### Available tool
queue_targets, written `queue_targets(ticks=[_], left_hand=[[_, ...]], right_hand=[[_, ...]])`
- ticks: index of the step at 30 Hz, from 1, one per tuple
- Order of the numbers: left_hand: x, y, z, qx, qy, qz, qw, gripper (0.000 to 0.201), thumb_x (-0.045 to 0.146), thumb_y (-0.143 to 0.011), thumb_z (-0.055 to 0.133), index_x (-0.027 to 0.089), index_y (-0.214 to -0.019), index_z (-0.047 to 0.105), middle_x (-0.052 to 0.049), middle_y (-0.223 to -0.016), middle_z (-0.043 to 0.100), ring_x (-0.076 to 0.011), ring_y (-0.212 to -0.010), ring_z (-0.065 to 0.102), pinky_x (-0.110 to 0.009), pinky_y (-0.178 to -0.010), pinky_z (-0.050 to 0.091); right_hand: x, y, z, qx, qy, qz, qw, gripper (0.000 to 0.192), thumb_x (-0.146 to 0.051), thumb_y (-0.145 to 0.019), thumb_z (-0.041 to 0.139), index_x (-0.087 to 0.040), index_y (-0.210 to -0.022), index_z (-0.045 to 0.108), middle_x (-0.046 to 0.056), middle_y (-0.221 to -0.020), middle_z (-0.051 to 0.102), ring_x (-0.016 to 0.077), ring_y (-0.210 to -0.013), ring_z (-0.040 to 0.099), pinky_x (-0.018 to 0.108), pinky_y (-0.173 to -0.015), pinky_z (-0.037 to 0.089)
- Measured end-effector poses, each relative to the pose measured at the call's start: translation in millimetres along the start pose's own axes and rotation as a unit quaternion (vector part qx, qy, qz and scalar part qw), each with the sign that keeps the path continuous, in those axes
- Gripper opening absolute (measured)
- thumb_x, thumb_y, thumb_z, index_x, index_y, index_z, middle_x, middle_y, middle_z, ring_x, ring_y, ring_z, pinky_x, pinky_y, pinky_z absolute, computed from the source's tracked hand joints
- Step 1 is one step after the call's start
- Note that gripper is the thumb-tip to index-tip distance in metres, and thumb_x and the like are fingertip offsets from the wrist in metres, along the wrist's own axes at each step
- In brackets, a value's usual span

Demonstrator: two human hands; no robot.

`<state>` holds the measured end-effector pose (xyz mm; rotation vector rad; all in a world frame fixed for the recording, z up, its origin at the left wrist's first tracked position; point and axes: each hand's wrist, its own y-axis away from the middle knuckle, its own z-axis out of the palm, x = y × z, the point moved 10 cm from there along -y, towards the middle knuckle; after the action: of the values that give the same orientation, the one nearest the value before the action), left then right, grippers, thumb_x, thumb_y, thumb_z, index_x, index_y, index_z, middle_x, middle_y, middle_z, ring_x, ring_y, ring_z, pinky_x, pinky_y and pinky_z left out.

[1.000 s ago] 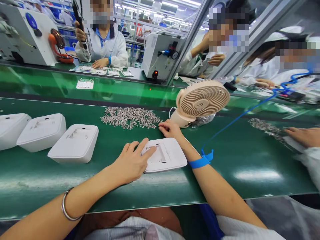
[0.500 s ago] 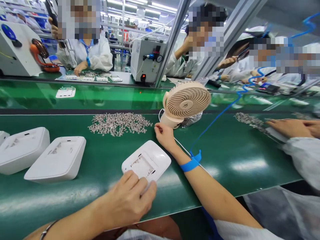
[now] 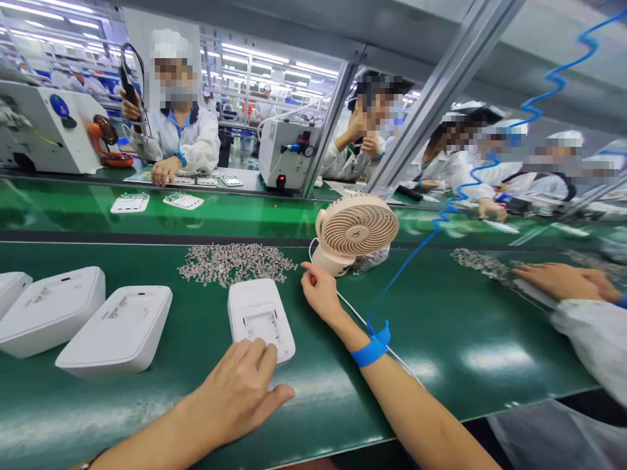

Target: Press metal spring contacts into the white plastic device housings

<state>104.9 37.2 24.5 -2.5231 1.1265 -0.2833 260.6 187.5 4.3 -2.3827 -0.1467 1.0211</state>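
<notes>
Left hand (image 3: 240, 391) lies flat on the green belt (image 3: 441, 339), palm down, fingers spread and loose, fingertips resting on the near edge of a white plastic housing (image 3: 259, 316); nothing is clamped in it. The housing lies flat on the belt, long side pointing away from the person, recessed panel facing up, just in front of the pile of small metal parts (image 3: 235, 262). Right hand (image 3: 318, 290) is past the housing's right corner, between it and the base of the small beige desk fan (image 3: 353, 230). Thumb and forefinger are pinched together at the pile's right end, probably on one small part, but it is too small to see, so I can't tell what the pinch holds, if anything. Blue wrist strap (image 3: 369, 349) is on the right wrist, its coiled blue cord (image 3: 441, 219) running up and to the right. To the left, two more white housings (image 3: 115, 329) (image 3: 49, 312) sit on the belt in a row, well apart from the left hand. At the right edge, a co-worker's hand (image 3: 563, 281) in a white sleeve rests near a second scatter of metal parts (image 3: 482, 261). Across the far belt, a person in a white coat (image 3: 186, 140) holds a dark tool upright, with flat white boards laid out in front.
</notes>
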Motion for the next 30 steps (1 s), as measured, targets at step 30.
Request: queue_targets(ticks=[30], left_hand=[[-12, -1, 4.2, 0.011, -0.185, -0.072, 0.980, 0.033, 0.029, -0.082, 0.057, 0.012, -0.110, 0.060, -0.009, -0.120, 0.056, -0.0254, -0.105, 0.048, -0.035, -0.085, 0.036]], right_hand=[[-90, 51, 27, -0.167, -0.145, -0.061, 0.973, 0.013, -0.021, -0.078, 0.050, -0.018, -0.068, 0.057, 0.005, -0.082, 0.052, 0.0164, -0.071, 0.051, 0.028, -0.060, 0.043]])
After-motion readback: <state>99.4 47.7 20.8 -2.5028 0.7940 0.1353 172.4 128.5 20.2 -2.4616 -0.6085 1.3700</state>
